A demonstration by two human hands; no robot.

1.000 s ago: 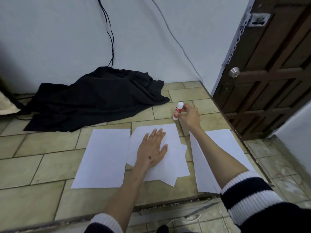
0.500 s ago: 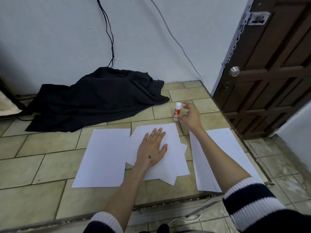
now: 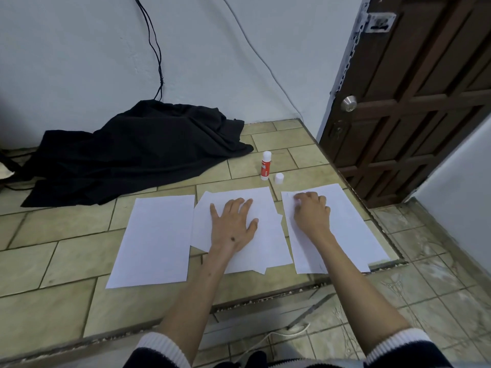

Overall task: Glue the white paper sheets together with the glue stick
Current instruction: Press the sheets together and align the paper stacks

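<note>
Your right hand (image 3: 311, 214) hides its own fingertips on the right sheet (image 3: 353, 227); the glue stick (image 3: 265, 166) label is unreadable.

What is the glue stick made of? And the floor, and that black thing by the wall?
The glue stick looks like smooth plastic: a shiny red and white tube, with a small white cap beside it. The floor looks like glazed ceramic tile, with grout lines and a slight sheen. The black heap is probably soft cloth, since it folds and wrinkles.
</note>
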